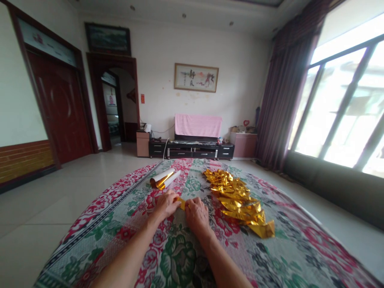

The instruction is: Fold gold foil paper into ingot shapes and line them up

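Note:
A small piece of gold foil paper [181, 203] lies between my two hands, low over the flowered cloth. My left hand [167, 205] pinches its left end, thumb and fingers pressed together. The curled fingers of my right hand [197, 216] close on the other end and cover most of it. To the right sits a long heap of folded gold foil pieces [237, 196], pointed and shiny. Beyond my left hand rest curled sheets of gold foil paper [164, 180] with white backs.
The flowered cloth [180, 260] covers a round-edged table. Past it stand a low black TV cabinet [192, 153] and a pink towel [198, 125] draped over something. A purple curtain [280, 88] hangs beside the window at right; a dark red door [63, 108] is at left.

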Demonstrator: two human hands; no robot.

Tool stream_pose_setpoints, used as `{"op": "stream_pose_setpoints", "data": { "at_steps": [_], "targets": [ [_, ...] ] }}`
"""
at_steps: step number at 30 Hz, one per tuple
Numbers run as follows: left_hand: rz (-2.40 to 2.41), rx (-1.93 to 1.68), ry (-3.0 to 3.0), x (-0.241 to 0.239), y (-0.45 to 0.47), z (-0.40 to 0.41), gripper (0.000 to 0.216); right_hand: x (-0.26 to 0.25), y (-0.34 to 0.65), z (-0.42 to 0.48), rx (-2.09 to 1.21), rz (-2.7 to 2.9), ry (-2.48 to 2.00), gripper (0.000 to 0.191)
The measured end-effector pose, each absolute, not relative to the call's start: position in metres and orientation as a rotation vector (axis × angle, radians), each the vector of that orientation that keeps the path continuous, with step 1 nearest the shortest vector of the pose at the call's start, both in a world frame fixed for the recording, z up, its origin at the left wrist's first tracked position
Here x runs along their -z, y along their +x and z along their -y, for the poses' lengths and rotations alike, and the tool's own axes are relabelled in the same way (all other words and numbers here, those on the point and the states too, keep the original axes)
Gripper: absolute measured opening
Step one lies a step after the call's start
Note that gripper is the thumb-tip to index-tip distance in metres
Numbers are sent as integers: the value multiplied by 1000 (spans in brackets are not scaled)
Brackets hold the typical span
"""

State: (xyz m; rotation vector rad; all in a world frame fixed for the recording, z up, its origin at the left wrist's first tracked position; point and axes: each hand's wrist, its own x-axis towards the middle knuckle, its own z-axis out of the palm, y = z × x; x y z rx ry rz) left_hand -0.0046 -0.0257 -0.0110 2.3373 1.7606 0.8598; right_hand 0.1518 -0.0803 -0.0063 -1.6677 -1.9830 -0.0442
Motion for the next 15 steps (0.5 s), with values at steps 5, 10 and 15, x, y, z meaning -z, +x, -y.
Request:
{"op": "stream_pose_setpoints", "data": {
  "at_steps": [5,10,15],
  "targets": [
    [-1640,-906,2303,15,-11,19,23,7,158,82,19,2016,-1645,26],
    [-1588,-958,2298,19,-16,13,22,6,163,87,-2,2066,-1643,25],
    [-1561,-970,2309,21,-19,9,28,4,167,91,6,2087,-1639,26]
  ]
}}
